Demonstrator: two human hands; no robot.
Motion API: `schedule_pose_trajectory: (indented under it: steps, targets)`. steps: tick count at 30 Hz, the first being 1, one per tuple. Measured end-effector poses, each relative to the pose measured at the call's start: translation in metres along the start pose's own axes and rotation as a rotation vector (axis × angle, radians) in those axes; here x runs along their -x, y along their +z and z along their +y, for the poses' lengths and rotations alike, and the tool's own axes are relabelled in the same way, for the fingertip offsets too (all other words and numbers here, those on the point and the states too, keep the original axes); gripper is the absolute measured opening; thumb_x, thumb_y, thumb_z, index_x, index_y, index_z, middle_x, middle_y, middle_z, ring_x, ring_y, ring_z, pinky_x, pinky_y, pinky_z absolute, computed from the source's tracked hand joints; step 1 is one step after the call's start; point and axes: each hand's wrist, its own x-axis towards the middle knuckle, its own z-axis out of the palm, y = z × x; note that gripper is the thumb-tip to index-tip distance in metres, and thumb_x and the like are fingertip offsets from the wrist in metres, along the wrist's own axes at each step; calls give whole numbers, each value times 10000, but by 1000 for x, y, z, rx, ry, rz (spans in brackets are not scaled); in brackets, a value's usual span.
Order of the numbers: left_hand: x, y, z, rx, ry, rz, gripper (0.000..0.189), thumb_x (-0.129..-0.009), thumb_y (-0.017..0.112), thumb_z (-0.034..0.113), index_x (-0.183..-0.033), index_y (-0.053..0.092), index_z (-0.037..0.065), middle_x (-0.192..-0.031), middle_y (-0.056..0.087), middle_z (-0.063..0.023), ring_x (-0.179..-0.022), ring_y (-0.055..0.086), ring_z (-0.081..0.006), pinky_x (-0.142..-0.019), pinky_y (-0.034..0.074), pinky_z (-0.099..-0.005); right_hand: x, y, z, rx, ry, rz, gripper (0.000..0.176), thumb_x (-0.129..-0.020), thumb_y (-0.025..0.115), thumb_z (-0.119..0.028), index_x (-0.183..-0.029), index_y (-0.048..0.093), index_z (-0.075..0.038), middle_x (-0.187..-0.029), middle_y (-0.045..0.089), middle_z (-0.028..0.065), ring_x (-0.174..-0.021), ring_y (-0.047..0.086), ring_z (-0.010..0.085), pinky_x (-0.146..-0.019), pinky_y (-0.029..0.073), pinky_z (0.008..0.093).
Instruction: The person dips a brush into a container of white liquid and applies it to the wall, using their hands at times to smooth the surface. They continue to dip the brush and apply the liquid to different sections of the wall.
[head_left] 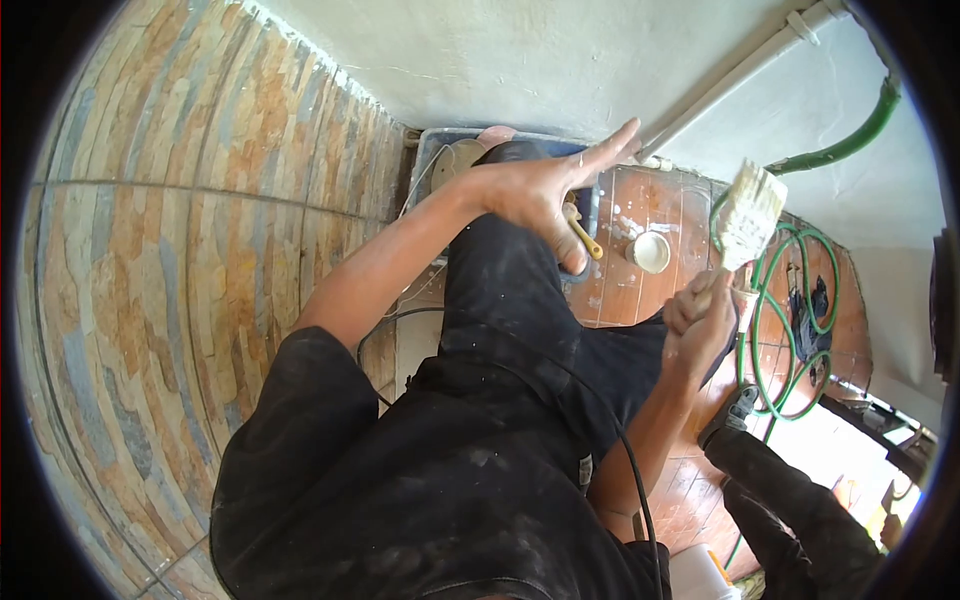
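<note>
My right hand (698,318) is wrapped round the handle of a wide paintbrush (750,215). Its bristles point up and are thickly coated with white paint. My left hand (540,200) is raised over my knee, thumb and fingers spread wide with nothing in them. Just beyond that hand, a tool with a yellow handle (592,240) sticks out at the blue tub (592,200); its other end is hidden. A small round container of white paint (650,252) stands on the tiled floor between my two hands.
Green hose (795,235) lies coiled at the right, near a dark cloth (810,310). A white pipe (740,80) runs along the pale wall (520,60). Stone-pattern tiles (200,270) cover the left side. Another person's legs (790,490) and a white bucket (700,572) are at lower right.
</note>
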Motion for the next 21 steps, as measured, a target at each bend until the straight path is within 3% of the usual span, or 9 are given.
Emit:
schedule_pose_trajectory:
  steps: [2, 4, 6, 11, 15, 17, 21]
  targets:
    - [1, 5, 8, 92, 15, -49, 1501, -355, 899, 467, -1462, -61, 145, -1514, 42, -186, -1405, 48, -304, -1119, 168, -515, 6, 5, 9, 18, -44, -92, 333, -982, 415, -284, -756, 475, -46, -619, 389, -18, -431, 294, 28, -362, 174, 187]
    - [1, 8, 20, -110, 47, -135, 1510, -322, 921, 383, -1466, -32, 137, -1515, 42, -188, -1407, 55, -286, -1114, 170, -527, 14, 13, 8, 93, -24, -173, 355, -983, 429, -281, -737, 493, -32, -558, 321, -49, -449, 291, 20, -400, 178, 190]
    - [0, 12, 35, -65, 21, -139, 1490, -332, 920, 393, -1466, -4, 107, -1512, 62, -193, -1402, 95, -288, -1121, 185, -484, 17, 14, 11, 200, -60, -193, 362, -983, 436, -277, -727, 495, -29, -569, 343, -48, -467, 278, 19, -425, 183, 196]
    - [-1, 16, 58, -433, 11, -148, 1422, -352, 909, 424, -1436, 91, 2, -1481, 171, -222, -1369, 198, -333, -1116, 232, -377, 23, 15, 13, 409, -185, -191, 382, -989, 420, -295, -723, 487, -30, -558, 351, -53, -469, 270, 18, -424, 191, 196]
    - [-4, 20, 62, -558, 113, -94, 1300, -384, 893, 453, -1390, 220, -22, -1429, 275, -239, -1331, 277, -353, -1097, 263, -393, 26, 22, 19, 471, -239, -177, 388, -994, 406, -309, -724, 479, -39, -547, 331, -59, -460, 259, 17, -411, 182, 192]
    - [-7, 19, 65, -641, 37, -83, 1070, -406, 837, 579, -1169, 505, -94, -1147, 557, -268, -1083, 547, -347, -943, 436, -365, 26, 23, 22, 487, -271, -181, 389, -994, 407, -310, -724, 480, -39, -547, 337, -56, -466, 266, 17, -414, 187, 192]
    - [-8, 21, 61, -668, 92, -28, 953, -398, 831, 593, -1010, 596, -98, -989, 626, -248, -919, 619, -341, -868, 474, -368, 28, 25, 24, 556, -318, -143, 390, -992, 413, -311, -733, 491, -30, -553, 349, -50, -476, 277, 18, -419, 200, 196]
